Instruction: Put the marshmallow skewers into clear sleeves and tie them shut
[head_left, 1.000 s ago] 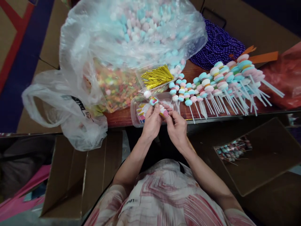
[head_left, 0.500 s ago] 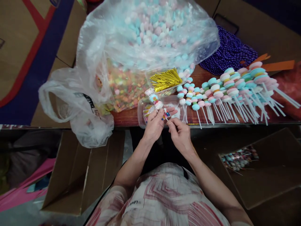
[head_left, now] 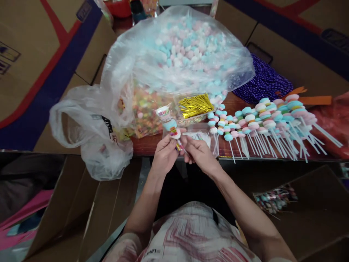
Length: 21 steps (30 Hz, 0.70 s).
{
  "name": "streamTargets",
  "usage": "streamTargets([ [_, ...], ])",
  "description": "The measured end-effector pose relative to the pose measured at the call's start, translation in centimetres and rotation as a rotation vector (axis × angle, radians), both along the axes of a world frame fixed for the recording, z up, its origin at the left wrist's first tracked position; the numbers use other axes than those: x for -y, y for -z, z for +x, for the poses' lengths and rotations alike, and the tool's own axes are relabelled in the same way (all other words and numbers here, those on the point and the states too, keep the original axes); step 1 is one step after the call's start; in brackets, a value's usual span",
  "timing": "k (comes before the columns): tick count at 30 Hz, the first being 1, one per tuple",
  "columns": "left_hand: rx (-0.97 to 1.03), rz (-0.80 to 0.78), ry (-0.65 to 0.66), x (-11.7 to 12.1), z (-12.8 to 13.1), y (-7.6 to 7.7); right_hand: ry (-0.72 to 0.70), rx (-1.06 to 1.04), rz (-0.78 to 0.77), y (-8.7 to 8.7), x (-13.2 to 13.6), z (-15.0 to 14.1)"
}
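Observation:
A candy skewer in a clear printed wrapper [head_left: 170, 125], with blue, white and coloured pieces, points up and away from me. My left hand [head_left: 165, 154] is closed around its lower part. My right hand [head_left: 201, 154] pinches at the lower end of the same skewer, close against the left fingers; the exact grip is partly hidden. Just beyond my hands is a clear plastic tub [head_left: 215, 145] with printed wrappers [head_left: 200, 137] in it. Behind it, gold twist ties [head_left: 195, 105] lie in a clear box.
A row of unwrapped candy skewers [head_left: 252, 125] lies on the table at right. Large clear bags hold pastel candies [head_left: 188, 47] and small orange-green candies [head_left: 148, 109]. A white plastic bag [head_left: 106, 163] overhangs the edge. Purple cord [head_left: 261, 80] and cardboard boxes [head_left: 302, 207] stand around.
Both hands have moved slightly left with the skewer, and its wrapped top now tilts up more plainly. The right hand has turned inward against the left. The view has shifted upward.

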State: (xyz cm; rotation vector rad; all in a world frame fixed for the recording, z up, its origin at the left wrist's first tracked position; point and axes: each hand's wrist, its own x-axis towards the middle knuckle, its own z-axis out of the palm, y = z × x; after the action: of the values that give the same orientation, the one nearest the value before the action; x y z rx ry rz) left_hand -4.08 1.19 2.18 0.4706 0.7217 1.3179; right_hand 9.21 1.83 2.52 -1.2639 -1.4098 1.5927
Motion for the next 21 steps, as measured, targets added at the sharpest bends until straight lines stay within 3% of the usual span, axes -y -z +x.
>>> streamTargets([
  [2, 0.003, 0.015, -0.131, -0.4, -0.7, 0.1, -0.04, 0.285, 0.25, -0.4, -1.9, 0.5],
  [3, 0.0, 0.011, -0.177, -0.6, -0.8, 0.3, 0.01, 0.437, 0.382, -0.6, -3.2, 0.7],
  [5, -0.01, -0.024, -0.195, -0.9, -0.9, 0.7, 0.147, 0.648, 0.573, -0.6, -6.3, 0.8],
  [7, -0.015, -0.07, -0.157, -1.1, -0.7, 1.2, 0.189, 0.783, 0.681, -0.2, -9.6, 0.3],
  [12, -0.008, -0.081, -0.159, -1.2, -0.3, 2.2, 0.058, 1.048, 0.683, 1.6, -14.8, -1.2],
  [17, -0.032, -0.084, -0.215, -1.2, -0.4, 2.3, -0.021, 1.086, 0.64, 2.3, -15.7, -1.5],
  [21, -0.019, -0.074, -0.214, -1.2, -0.5, 2.2, 0.041, 1.091, 0.602, 1.6, -15.7, -1.3],
])
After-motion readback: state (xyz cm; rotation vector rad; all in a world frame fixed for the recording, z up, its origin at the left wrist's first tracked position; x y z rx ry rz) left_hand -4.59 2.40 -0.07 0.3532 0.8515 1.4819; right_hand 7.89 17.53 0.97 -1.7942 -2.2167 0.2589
